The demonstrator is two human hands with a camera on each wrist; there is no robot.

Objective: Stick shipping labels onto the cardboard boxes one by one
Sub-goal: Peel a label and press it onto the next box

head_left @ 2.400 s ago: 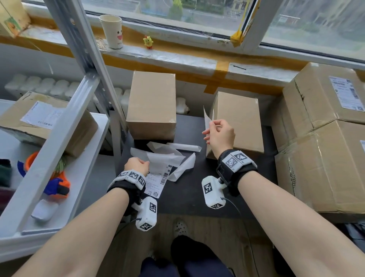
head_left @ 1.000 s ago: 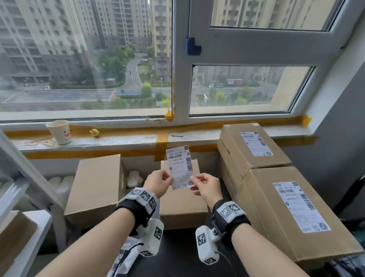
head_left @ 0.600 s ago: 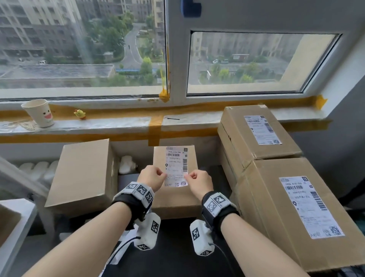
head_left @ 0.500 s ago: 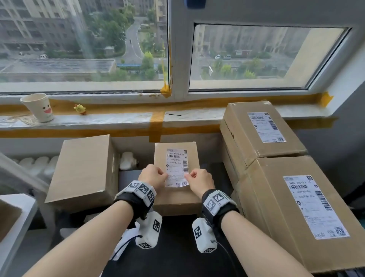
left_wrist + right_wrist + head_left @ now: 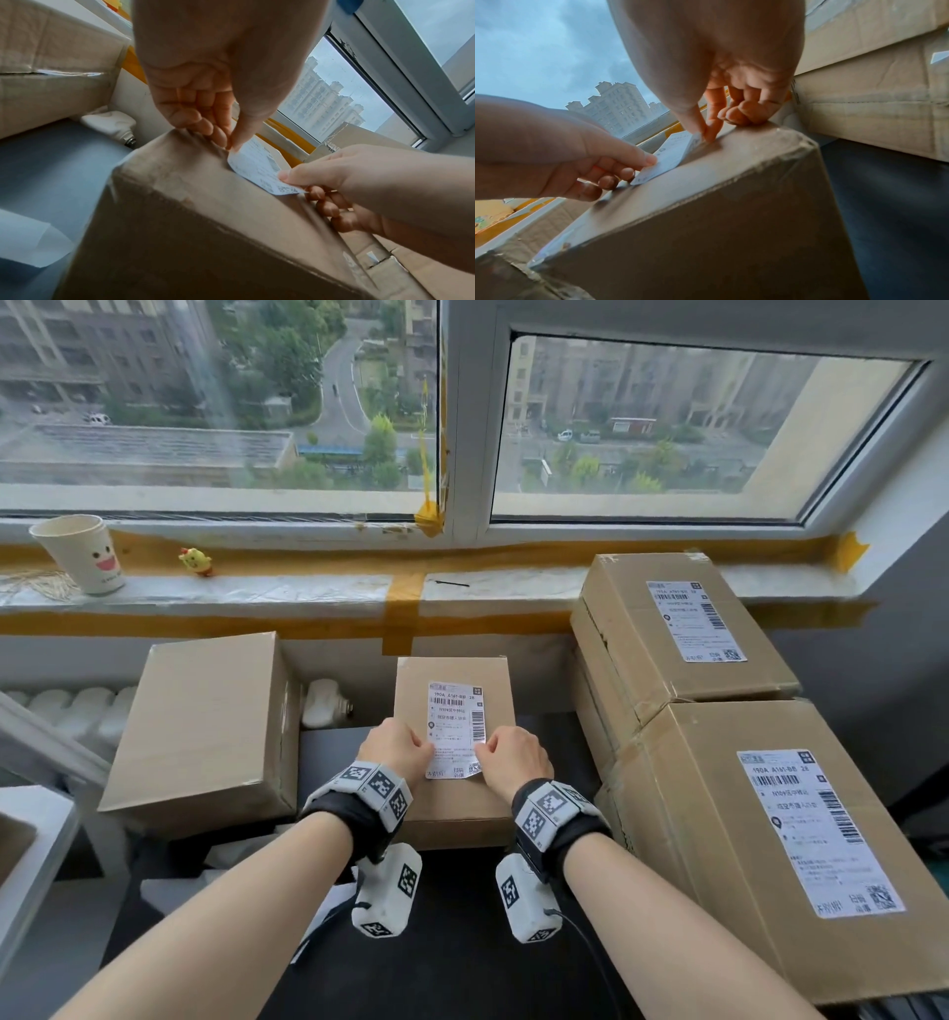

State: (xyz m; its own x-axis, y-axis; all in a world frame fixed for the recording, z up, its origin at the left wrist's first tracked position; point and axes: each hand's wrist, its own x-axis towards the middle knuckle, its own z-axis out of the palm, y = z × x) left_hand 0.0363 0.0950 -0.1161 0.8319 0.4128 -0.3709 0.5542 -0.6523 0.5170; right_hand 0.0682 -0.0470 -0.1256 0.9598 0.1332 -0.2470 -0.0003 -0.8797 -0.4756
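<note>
Label going onto middle box.
I see left hand and right hand pinching the shipping label against the cardboard box.

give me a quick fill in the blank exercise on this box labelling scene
1. Both hands pinch the white shipping label over the small ____ cardboard box.
2. The left hand and right hand hold the label's ____ corners.
3. The plain brown cardboard box on the left shows ____ label.
4. The white smiley paper cup stands on the ____.

Missing words: middle; lower; no; windowsill
</note>
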